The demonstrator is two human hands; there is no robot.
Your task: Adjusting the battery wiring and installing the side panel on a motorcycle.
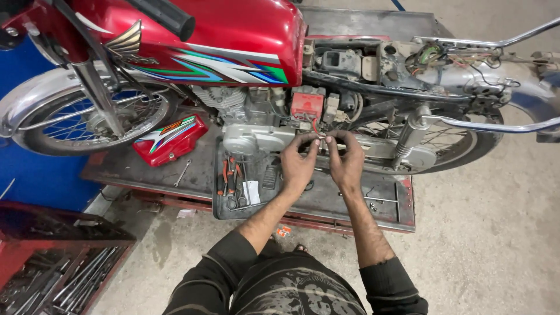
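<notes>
A red motorcycle [233,35] with its seat removed stands on a low metal platform [373,201]. Both my hands are raised in front of the engine, below a red battery [307,105]. My left hand [297,166] and my right hand [347,163] pinch the ends of thin red wires [319,135] between fingertips, almost touching each other. What exactly lies between the fingers is too small to make out.
A detached red side cover [170,140] lies on the platform at left, a spanner [182,173] beside it. A black tray [245,186] holds pliers and small tools. A red toolbox [52,262] with several tools stands at bottom left. Concrete floor lies at right.
</notes>
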